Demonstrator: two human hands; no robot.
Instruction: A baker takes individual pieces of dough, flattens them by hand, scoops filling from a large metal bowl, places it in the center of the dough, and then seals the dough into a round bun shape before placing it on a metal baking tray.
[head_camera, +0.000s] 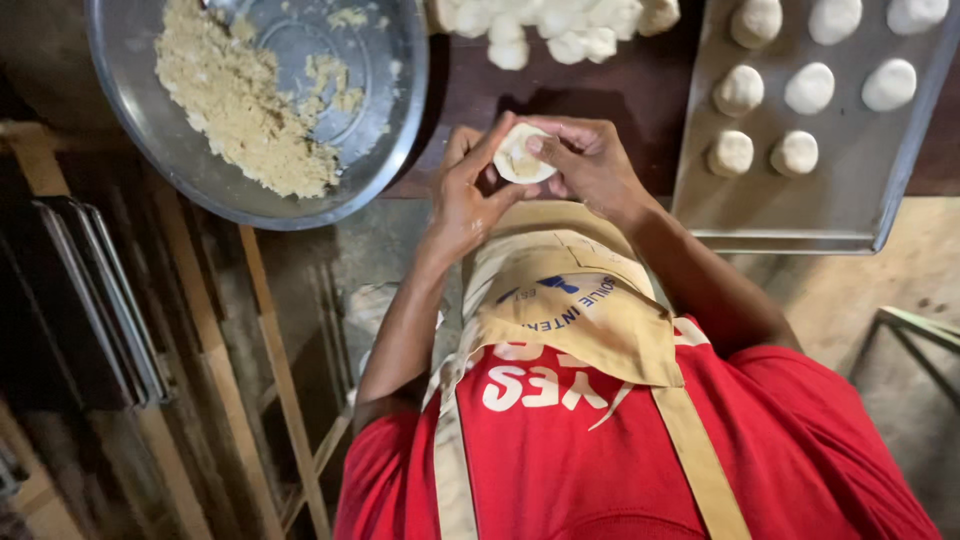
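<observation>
Both my hands hold one small round of pale dough (520, 157) just above the table's near edge. My left hand (462, 196) cups it from below and from the left. My right hand (588, 160) closes over it from the right, with the fingers pinching its rim. A little crumbly filling shows in the middle of the dough. Under my arms I see my red shirt and tan apron (580, 310).
A big metal bowl (400, 120) with beige crumbly filling (235, 100) sits at the left. At the right stands a metal tray (850, 200) with several shaped dough balls (810, 88). Several raw dough pieces (550, 25) are heaped at the back of the dark table (600, 85).
</observation>
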